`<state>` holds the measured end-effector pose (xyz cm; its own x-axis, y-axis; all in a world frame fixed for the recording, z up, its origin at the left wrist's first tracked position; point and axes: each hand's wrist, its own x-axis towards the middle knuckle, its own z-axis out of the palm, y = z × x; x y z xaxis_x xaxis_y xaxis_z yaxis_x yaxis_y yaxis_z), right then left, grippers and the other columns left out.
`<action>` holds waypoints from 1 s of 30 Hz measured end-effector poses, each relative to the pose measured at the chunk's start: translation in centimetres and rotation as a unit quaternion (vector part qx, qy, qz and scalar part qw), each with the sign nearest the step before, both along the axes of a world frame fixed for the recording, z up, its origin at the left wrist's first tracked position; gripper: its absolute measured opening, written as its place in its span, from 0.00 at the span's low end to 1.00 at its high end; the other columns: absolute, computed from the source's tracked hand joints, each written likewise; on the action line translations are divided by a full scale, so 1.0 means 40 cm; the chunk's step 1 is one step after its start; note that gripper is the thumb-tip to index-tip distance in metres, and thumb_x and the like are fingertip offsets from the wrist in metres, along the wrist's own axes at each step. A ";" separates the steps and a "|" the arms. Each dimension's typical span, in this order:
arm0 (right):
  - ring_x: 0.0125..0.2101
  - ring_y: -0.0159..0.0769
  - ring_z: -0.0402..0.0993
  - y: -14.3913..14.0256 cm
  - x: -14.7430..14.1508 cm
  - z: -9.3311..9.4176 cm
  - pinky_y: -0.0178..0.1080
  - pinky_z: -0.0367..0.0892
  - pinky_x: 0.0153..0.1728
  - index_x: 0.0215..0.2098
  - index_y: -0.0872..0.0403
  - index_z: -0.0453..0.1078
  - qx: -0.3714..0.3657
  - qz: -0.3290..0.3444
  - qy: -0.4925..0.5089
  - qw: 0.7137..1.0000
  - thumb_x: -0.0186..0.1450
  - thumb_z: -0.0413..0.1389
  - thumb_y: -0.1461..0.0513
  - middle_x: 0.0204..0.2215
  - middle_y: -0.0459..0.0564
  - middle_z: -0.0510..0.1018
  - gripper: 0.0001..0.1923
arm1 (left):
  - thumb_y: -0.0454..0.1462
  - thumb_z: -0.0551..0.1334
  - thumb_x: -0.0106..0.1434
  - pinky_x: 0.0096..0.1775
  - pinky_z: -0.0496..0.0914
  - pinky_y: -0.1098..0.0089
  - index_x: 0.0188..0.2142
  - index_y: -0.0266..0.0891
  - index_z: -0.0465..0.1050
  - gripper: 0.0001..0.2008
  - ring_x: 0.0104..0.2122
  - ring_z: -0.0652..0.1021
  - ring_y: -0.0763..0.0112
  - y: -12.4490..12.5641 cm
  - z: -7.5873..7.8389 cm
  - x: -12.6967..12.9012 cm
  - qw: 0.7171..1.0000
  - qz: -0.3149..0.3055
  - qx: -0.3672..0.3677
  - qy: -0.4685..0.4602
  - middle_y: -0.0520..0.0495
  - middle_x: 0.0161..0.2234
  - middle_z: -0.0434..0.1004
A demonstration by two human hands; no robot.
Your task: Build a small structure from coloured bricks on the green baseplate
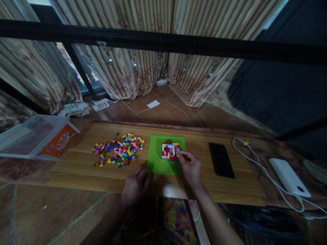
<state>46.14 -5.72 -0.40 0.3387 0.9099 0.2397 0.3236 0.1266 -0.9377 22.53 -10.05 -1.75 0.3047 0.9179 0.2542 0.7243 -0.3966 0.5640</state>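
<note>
A bright green studded baseplate (155, 163) lies on the wooden board. On it sits a block of small toy bricks (169, 151) in white, red, yellow, blue and other colours. My right hand (190, 167) reaches over the plate's right side, thumb and forefinger pinched on a tiny toy brick at the build's right edge; the fingertips mostly cover that brick. At the plate's lower left corner, my left hand (136, 184) rests on the board with its fingers curled in. Whether anything is inside it is hidden. Left of the plate spreads a pile of loose bricks (125, 149).
A clear plastic box (28, 136) with an orange label stands at the far left. Right of the plate lies a black phone (221, 160). Farther right are a white power bank (290, 177) and a white cable (263, 168). A dark rail (163, 41) crosses beyond the board.
</note>
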 end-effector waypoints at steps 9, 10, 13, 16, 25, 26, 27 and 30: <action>0.34 0.37 0.74 0.007 -0.010 -0.011 0.40 0.68 0.37 0.32 0.51 0.76 0.022 -0.009 -0.119 0.993 0.63 0.56 0.56 0.31 0.50 0.79 0.09 | 0.37 0.55 0.66 0.34 0.69 0.71 0.34 0.40 0.70 0.07 0.33 0.75 0.70 0.001 -0.001 0.002 1.000 -0.001 0.003 0.000 0.47 0.31 0.72; 0.34 0.38 0.74 0.006 -0.011 -0.008 0.40 0.68 0.38 0.32 0.51 0.76 0.028 -0.009 -0.135 0.990 0.64 0.56 0.57 0.31 0.50 0.79 0.09 | 0.37 0.55 0.66 0.35 0.69 0.71 0.34 0.40 0.70 0.07 0.33 0.75 0.70 0.001 -0.001 0.002 1.000 -0.001 0.003 0.001 0.47 0.32 0.72; 0.35 0.38 0.74 0.003 -0.014 0.000 0.40 0.68 0.39 0.32 0.51 0.76 0.041 -0.001 -0.165 0.985 0.65 0.55 0.58 0.31 0.50 0.79 0.09 | 0.37 0.54 0.66 0.34 0.69 0.71 0.34 0.40 0.70 0.07 0.32 0.75 0.70 0.001 0.000 0.003 1.000 -0.002 0.003 0.001 0.47 0.32 0.72; 0.35 0.38 0.75 0.001 -0.012 0.001 0.40 0.68 0.39 0.33 0.51 0.76 0.043 0.003 -0.164 0.985 0.65 0.54 0.58 0.32 0.50 0.79 0.09 | 0.37 0.54 0.66 0.34 0.69 0.71 0.34 0.40 0.70 0.07 0.32 0.75 0.70 0.001 0.003 0.004 1.000 0.001 0.008 0.001 0.47 0.31 0.72; 0.34 0.38 0.75 -0.005 0.013 -0.007 0.40 0.70 0.38 0.36 0.54 0.76 0.012 -0.040 -0.073 0.996 0.64 0.55 0.56 0.34 0.52 0.80 0.12 | 0.37 0.55 0.66 0.33 0.69 0.72 0.32 0.40 0.70 0.08 0.31 0.75 0.71 0.000 0.009 0.007 1.000 0.008 0.016 0.010 0.47 0.31 0.74; 0.34 0.38 0.75 -0.004 0.013 -0.009 0.40 0.70 0.38 0.36 0.54 0.76 0.009 -0.038 -0.069 0.997 0.64 0.55 0.55 0.34 0.52 0.80 0.12 | 0.37 0.55 0.66 0.33 0.69 0.72 0.32 0.40 0.70 0.08 0.31 0.75 0.71 0.000 0.010 0.007 1.000 0.008 0.015 0.009 0.47 0.31 0.73; 0.34 0.38 0.75 -0.003 0.011 -0.010 0.41 0.70 0.39 0.36 0.54 0.76 0.004 -0.033 -0.068 0.997 0.64 0.55 0.55 0.34 0.52 0.80 0.12 | 0.37 0.54 0.66 0.33 0.69 0.72 0.32 0.40 0.70 0.08 0.31 0.75 0.71 0.001 0.011 0.007 1.000 0.008 0.014 0.007 0.47 0.31 0.73; 0.35 0.38 0.75 0.000 0.004 -0.011 0.41 0.69 0.39 0.37 0.54 0.76 -0.001 -0.017 -0.068 0.998 0.64 0.55 0.55 0.35 0.52 0.79 0.12 | 0.37 0.55 0.66 0.33 0.69 0.72 0.33 0.41 0.70 0.07 0.32 0.75 0.71 0.001 0.013 0.008 1.000 0.004 0.010 0.002 0.47 0.31 0.73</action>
